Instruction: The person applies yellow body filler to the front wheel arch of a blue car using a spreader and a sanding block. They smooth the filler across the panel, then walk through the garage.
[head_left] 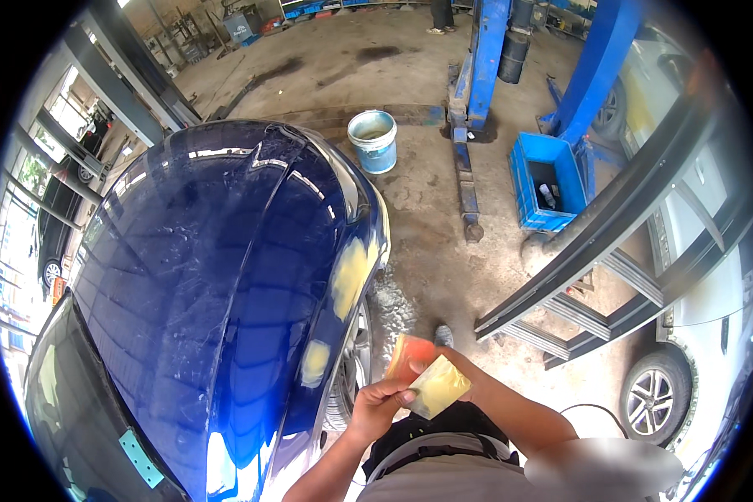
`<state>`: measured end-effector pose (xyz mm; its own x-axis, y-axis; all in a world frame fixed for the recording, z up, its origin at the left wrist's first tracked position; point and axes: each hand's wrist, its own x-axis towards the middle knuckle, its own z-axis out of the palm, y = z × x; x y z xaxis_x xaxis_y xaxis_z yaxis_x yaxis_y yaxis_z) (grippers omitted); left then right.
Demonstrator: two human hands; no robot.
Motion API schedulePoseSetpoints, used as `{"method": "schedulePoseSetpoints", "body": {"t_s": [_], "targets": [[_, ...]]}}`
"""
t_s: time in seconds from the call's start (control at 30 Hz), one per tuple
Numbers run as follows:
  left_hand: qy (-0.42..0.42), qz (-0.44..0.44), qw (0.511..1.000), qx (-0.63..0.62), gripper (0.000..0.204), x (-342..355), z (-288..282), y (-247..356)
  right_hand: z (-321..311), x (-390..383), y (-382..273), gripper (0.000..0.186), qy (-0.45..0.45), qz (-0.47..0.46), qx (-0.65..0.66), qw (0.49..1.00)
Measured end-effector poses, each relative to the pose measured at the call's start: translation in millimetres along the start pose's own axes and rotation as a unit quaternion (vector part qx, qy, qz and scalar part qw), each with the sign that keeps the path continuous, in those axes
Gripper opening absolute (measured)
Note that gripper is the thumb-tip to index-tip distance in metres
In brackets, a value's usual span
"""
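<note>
In front of my body, my left hand [382,403] pinches the left edge of a yellow, flat, squarish piece [440,388] between thumb and fingers; its lower corner is greyer. Behind it shows a flat orange-red piece [407,353], with a fingertip of my right hand [458,358] lying on it. The yellow piece hides most of the right hand's fingers. To the left stands a dark blue car [184,243]. Pale yellow patches mark its fender: a large one [348,280] near the front and a smaller one [315,362] above the wheel.
A white-and-blue bucket [373,155] stands on the floor ahead. Farther right are blue lift posts [487,67] and a blue crate [527,188] with bottles inside. A dark framed panel [552,309] leans at the right, before a white car [711,343]. White powder [391,305] lies beside the blue car.
</note>
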<state>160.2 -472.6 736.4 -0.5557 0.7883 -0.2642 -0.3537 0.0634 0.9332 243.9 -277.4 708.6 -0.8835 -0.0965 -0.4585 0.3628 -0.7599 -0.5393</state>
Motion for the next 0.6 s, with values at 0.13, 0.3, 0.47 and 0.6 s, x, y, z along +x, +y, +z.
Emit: {"method": "schedulePoseSetpoints", "body": {"t_s": [0.13, 0.3, 0.47, 0.6], "targets": [[0.138, -0.008, 0.987, -0.084, 0.008, 6.2, -4.3, -3.2, -10.5, -2.9, -18.4, 0.029, 0.159, -0.214, 0.082, 0.960], [0.227, 0.108, 0.966, -0.054, 0.010, 8.1, -27.5, 7.9, -16.0, -25.1, -41.1, 0.026, 0.151, -0.236, -0.023, 0.960], [0.247, 0.113, 0.961, -0.046, 0.013, -2.7, -10.8, 41.4, 48.7, -52.3, -55.1, 0.014, 0.156, -0.345, -0.326, 0.866], [0.267, 0.153, 0.951, 0.039, 0.010, -9.8, -10.7, 40.5, 78.0, -39.5, -59.0, 0.011, 0.138, -0.504, -0.563, 0.641]]}}
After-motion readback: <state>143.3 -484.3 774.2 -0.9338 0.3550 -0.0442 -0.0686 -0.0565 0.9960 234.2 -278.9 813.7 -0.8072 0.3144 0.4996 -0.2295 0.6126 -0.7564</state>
